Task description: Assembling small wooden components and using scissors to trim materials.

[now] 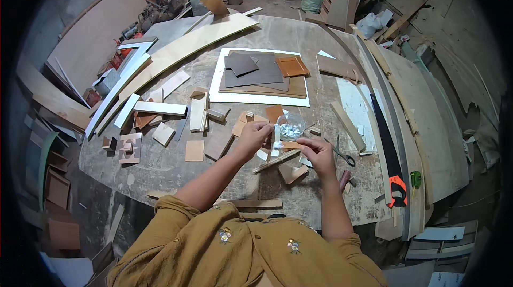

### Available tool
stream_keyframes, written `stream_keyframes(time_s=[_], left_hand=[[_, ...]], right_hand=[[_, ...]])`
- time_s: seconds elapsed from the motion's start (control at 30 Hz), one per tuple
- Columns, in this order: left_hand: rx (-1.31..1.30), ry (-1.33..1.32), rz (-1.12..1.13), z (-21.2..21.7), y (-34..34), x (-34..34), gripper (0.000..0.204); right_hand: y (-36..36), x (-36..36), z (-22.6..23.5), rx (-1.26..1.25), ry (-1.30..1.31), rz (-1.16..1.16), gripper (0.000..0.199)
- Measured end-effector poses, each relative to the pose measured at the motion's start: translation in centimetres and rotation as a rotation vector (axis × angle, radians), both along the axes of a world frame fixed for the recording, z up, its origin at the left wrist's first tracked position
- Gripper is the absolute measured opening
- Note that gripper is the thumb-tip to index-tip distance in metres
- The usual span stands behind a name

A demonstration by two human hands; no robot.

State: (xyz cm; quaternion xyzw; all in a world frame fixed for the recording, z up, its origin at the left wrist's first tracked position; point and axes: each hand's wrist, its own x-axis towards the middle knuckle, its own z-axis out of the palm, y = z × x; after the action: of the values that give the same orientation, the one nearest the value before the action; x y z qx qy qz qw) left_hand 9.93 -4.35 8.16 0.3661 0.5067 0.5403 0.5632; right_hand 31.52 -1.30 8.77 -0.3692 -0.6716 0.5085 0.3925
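Left hand (255,136) raised over the table (176,172), fingers pinched on something small and pale, too small to name. Right hand (319,153) pinching one end of a thin wood strip (291,146), held between both hands above the table. Clear container (290,128) of small metal bits just behind, open. Many offcuts (195,150) lying loose around. Probably early in the work: nothing looking joined yet.

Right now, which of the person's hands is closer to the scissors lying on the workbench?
The right hand. It hovers just left of the scissors, close beside them. The left hand sits farther left, beyond the right hand and the clear bag of small metal pieces.
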Motion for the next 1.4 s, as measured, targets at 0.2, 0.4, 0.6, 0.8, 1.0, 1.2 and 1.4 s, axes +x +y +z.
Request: stream_keyframes(time_s=[0.2,0.4,0.6,0.8,1.0,1.2,1.4], left_hand=[[0.04,0.02,-0.023,1.0,-0.1,0.6,0.028],[0.082,0.013,-0.052,1.4,-0.1,1.1,0.028],[0.116,0.062,0.012,1.7,0.1,1.6,0.03],[0.149,0.007,0.097,1.5,0.4,1.3,0.028],[0.057,-0.079,0.109,2.0,0.6,1.2,0.025],[-0.021,-0.294,0.138,2.2,0.7,1.2,0.018],[-0.014,-0.31,0.132,1.0,1.4,-0.2,0.02]], right_hand=[[-0.4,-0.4,-0.3,0.171,0.019,-0.15,0.019],[-0.6,-0.9,-0.1,0.103,0.082,-0.259,0.019],[-0.6,-1.2,0.7,0.179,0.063,-0.246,0.018],[-2.0,-1.3,1.7,0.058,0.04,-0.201,0.017],[-2.3,-0.7,1.5,0.083,0.057,-0.185,0.018],[-2.6,-0.2,1.5,0.039,0.067,-0.178,0.017],[-2.6,0.2,1.1,0.247,-0.105,-0.206,0.016]])
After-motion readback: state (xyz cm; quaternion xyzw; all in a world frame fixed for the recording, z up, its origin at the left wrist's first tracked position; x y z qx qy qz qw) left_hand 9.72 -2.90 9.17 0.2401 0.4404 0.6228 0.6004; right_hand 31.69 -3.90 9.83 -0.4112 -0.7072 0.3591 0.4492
